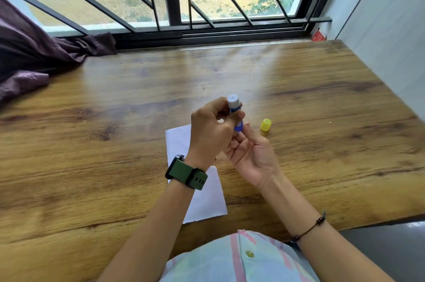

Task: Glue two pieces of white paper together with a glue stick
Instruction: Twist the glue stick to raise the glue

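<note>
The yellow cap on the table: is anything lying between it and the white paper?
In the head view, the yellow cap and white paper have only bare wooden table between them; the right hand hovers above that stretch.

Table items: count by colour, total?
White: 1, paper
Blue: 1, glue stick, held above the table in left hand, right hand at its base
Yellow: 1, cap
Total: 3
</note>
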